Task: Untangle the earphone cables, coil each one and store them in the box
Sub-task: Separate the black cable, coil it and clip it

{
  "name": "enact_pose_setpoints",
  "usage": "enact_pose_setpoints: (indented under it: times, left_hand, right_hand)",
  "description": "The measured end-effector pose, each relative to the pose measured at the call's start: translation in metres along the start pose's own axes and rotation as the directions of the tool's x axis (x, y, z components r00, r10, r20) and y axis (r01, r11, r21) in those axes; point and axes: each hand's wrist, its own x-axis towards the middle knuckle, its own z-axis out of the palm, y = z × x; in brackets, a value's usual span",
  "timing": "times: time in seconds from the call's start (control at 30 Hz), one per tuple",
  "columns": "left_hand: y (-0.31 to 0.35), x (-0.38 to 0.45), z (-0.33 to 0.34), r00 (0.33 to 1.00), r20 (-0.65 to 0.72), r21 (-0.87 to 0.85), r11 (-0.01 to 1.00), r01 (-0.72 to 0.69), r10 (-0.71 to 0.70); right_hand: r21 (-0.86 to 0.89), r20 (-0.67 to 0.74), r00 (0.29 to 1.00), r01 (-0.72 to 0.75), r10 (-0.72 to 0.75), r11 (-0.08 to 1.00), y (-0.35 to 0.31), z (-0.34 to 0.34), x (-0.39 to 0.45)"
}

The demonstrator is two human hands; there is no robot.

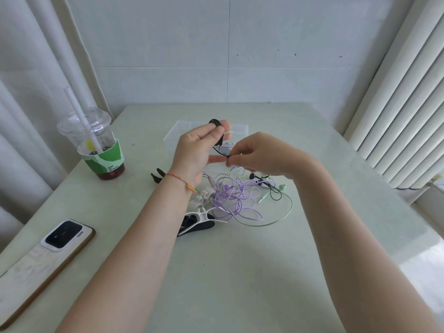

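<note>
A black earphone cable [220,146] is held above the table [264,260] by two raised hands: loops of it are wound round the fingers of the left hand [199,150], and its free end is pinched by the right hand [257,155]. Behind them a clear box [173,135] is seen. Below, purple cables [230,195] and a green cable [286,212] lie tangled beside cable winders [199,217].

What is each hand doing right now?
Left hand: holds coiled loops of the black earphone cable around its fingers.
Right hand: pinches the same black cable.
</note>
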Motion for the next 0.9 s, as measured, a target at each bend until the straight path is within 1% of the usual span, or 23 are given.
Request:
enact_pose_setpoints:
  times: [0.07, 0.17, 0.23, 0.33, 0.47, 0.57, 0.63, 0.7, 0.8, 0.9]
  left_hand:
    - [-0.001, 0.0, 0.001, 0.999, -0.035, 0.037, 0.999, -0.017, 0.019]
    - [-0.003, 0.0, 0.003, 0.995, -0.074, 0.163, 0.985, -0.058, 0.07]
    - [-0.005, 0.0, 0.004, 0.99, -0.092, 0.191, 0.978, -0.087, 0.106]
    - [-0.008, 0.001, 0.006, 0.985, -0.116, 0.175, 0.979, -0.108, 0.129]
    - [-0.01, 0.001, 0.007, 0.982, -0.147, 0.233, 0.969, -0.083, 0.12]
    - [-0.009, 0.001, 0.007, 0.99, -0.127, 0.328, 0.945, -0.022, 0.067]
    - [-0.008, 0.0, 0.009, 0.993, -0.118, 0.341, 0.94, 0.012, 0.031]
    - [-0.007, -0.001, 0.011, 0.998, -0.061, 0.342, 0.939, 0.032, -0.011]
    - [-0.007, -0.002, 0.012, 0.995, 0.053, 0.306, 0.95, 0.065, -0.085]
    - [-0.007, -0.001, 0.01, 0.977, 0.133, 0.237, 0.963, 0.13, -0.165]
  right_hand:
    - [-0.02, -0.018, 1.0, 0.005, -0.005, 1.0, -0.001, 0.002, 0.0]
    - [-0.047, -0.061, 0.998, 0.012, -0.015, 0.999, -0.002, 0.001, 0.001]
    - [-0.057, -0.026, 1.0, 0.011, -0.013, 0.998, -0.003, 0.001, 0.0]
    - [-0.083, 0.038, 0.999, 0.024, -0.021, 0.996, -0.006, 0.005, -0.002]
    - [-0.103, 0.039, 0.999, 0.032, -0.028, 0.994, -0.007, 0.008, -0.001]
    - [-0.086, -0.075, 0.997, 0.023, -0.03, 0.996, -0.004, 0.002, 0.002]
    - [-0.076, -0.175, 0.984, 0.012, -0.025, 0.997, 0.001, -0.002, 0.004]
    - [-0.05, -0.243, 0.97, 0.018, -0.029, 0.999, 0.004, -0.005, 0.004]
    - [-0.028, -0.299, 0.953, 0.042, -0.049, 0.999, 0.007, -0.008, 0.004]
    - [-0.012, -0.318, 0.946, 0.059, -0.06, 0.998, 0.008, -0.01, 0.004]
